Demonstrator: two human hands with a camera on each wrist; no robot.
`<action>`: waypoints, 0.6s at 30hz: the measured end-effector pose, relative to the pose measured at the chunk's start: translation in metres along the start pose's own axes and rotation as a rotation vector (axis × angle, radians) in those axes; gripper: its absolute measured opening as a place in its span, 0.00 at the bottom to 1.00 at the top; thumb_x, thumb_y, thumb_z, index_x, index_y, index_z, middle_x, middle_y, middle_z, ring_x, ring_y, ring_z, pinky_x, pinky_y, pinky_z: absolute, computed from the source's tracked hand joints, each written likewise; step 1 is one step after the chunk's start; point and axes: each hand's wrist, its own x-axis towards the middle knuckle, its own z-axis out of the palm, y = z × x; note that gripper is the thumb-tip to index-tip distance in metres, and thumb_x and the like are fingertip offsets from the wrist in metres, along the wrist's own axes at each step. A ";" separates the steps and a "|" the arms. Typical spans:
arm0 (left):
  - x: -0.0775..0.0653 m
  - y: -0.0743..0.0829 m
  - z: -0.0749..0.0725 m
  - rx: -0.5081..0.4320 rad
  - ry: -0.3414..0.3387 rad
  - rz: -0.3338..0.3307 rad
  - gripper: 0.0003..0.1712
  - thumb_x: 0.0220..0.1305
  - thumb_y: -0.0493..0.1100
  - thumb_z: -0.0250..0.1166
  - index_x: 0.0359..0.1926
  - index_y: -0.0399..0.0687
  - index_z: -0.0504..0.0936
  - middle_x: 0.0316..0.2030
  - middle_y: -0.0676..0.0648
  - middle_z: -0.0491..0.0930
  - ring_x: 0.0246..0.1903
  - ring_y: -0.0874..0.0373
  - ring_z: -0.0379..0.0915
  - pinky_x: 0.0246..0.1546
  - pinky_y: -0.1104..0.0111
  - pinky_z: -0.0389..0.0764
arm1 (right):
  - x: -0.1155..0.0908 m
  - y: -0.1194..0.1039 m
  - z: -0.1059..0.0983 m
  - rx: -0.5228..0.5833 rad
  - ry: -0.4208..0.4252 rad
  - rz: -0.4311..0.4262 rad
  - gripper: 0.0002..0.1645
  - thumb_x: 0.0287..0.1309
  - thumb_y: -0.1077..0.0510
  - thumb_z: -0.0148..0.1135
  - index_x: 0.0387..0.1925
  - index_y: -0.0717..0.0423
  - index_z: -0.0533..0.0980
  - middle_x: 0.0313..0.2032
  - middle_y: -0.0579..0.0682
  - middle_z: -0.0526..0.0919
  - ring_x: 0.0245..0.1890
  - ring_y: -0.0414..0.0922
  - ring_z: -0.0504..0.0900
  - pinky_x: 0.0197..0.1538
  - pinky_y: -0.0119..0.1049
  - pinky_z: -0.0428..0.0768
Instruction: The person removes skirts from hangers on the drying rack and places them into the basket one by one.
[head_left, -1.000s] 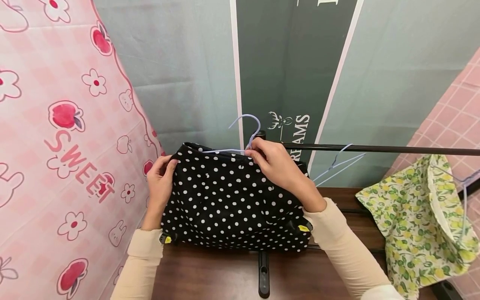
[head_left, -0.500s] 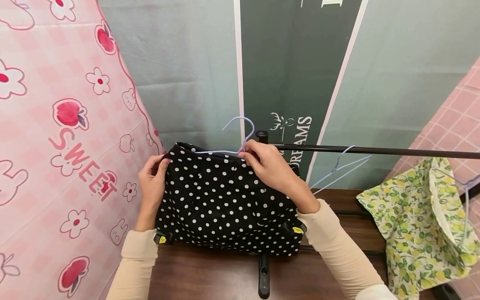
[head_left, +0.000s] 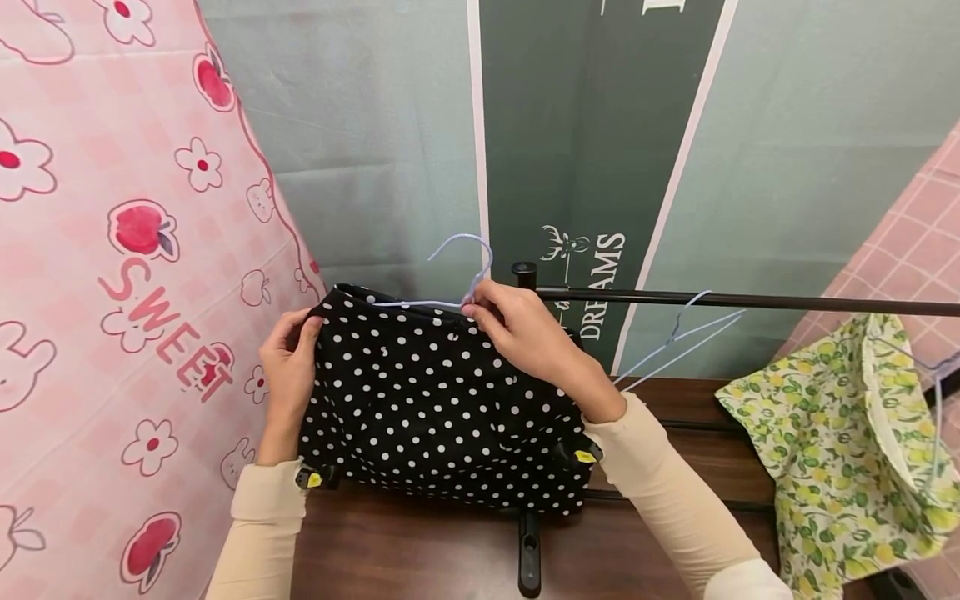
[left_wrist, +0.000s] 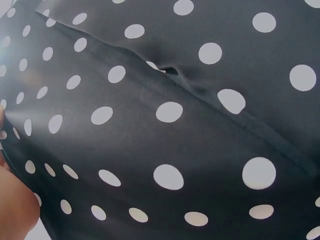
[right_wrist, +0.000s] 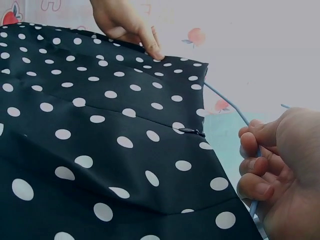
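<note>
A black skirt with white polka dots hangs spread between my hands, its waist edge on top. My left hand pinches the left end of that waist edge between thumb and fingers. With my right hand I grip a light purple wire hanger just below its hook. One hanger arm runs left into the waist opening, so its end is hidden. In the right wrist view a small zipper pull shows on the skirt near the waist. Dotted cloth fills most of the left wrist view.
Behind the skirt stands a black clothes rack with a horizontal rail. On it hangs a bare purple hanger. A lemon-print garment hangs at right. A pink printed curtain is close on the left, above a brown wooden surface.
Both hands, the skirt and the hanger have shifted left together, uncovering the top of the rack post. Neither hand's hold has visibly changed.
</note>
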 end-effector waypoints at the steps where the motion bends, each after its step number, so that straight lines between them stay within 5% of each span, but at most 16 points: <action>1: 0.000 0.000 -0.001 0.004 0.004 0.003 0.10 0.64 0.31 0.64 0.42 0.25 0.82 0.33 0.53 0.82 0.32 0.67 0.76 0.36 0.79 0.75 | 0.000 0.000 0.000 0.000 0.001 -0.004 0.10 0.70 0.55 0.56 0.32 0.52 0.75 0.23 0.41 0.73 0.21 0.35 0.70 0.28 0.30 0.70; 8: 0.004 -0.007 -0.006 0.046 0.039 -0.010 0.10 0.64 0.33 0.64 0.42 0.28 0.83 0.33 0.56 0.83 0.32 0.68 0.76 0.35 0.79 0.74 | 0.003 0.003 0.000 0.020 0.009 -0.033 0.09 0.70 0.56 0.56 0.31 0.52 0.74 0.24 0.41 0.75 0.24 0.35 0.72 0.30 0.29 0.72; 18: 0.003 0.012 -0.004 0.044 0.065 0.025 0.11 0.64 0.33 0.65 0.42 0.24 0.82 0.33 0.54 0.83 0.32 0.68 0.77 0.37 0.78 0.75 | 0.006 0.003 -0.002 0.054 0.008 -0.071 0.09 0.67 0.59 0.60 0.30 0.52 0.73 0.27 0.44 0.81 0.26 0.34 0.75 0.32 0.29 0.74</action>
